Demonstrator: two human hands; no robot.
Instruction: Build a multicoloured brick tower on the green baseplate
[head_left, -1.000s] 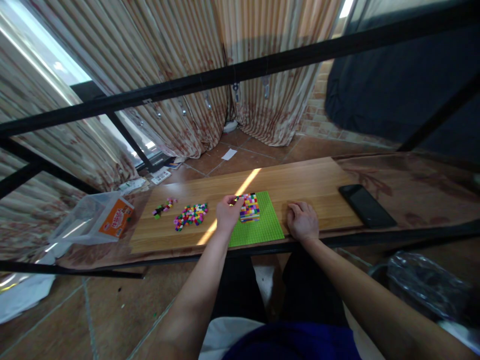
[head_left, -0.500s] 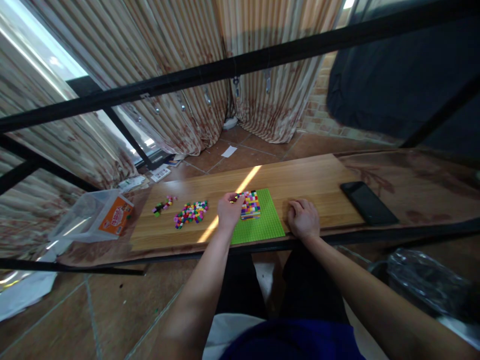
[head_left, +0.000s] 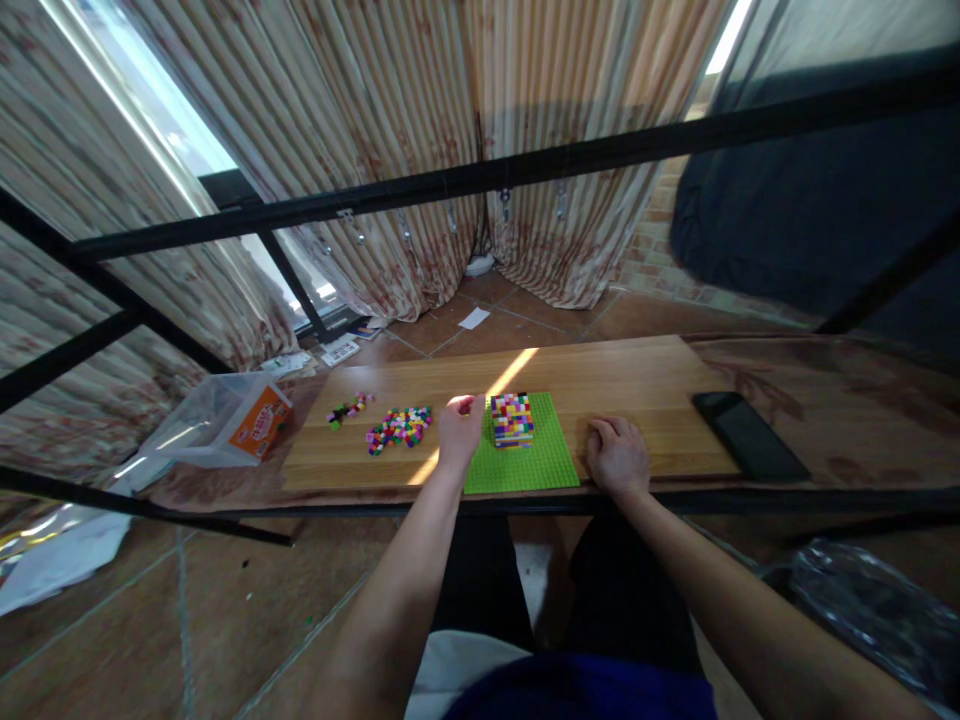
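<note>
My left hand (head_left: 460,432) is over the left edge of a green studded baseplate (head_left: 553,455). Its thumb and forefinger are pinched together; a small reddish patch shows at the tips, too small to tell whether it is a brick. Just right of these fingers, and apart from them, a square block built of many-coloured toy bricks (head_left: 513,420) stands on the baseplate. My right hand (head_left: 619,456) rests on the wooden board right of the baseplate, fingers curled in, with nothing visible in it.
A pile of loose bricks (head_left: 400,428) lies left of the baseplate, with a smaller cluster (head_left: 349,409) beyond it. At the far left stands a clear plastic box (head_left: 217,420) with an orange label. A black phone (head_left: 750,435) lies at the board's right end. A black metal bar (head_left: 450,182) crosses in front.
My left hand has drawn back slightly to the left from the brick block, uncovering its left side. My right hand stays resting on the board. The whole view has shifted a little.
</note>
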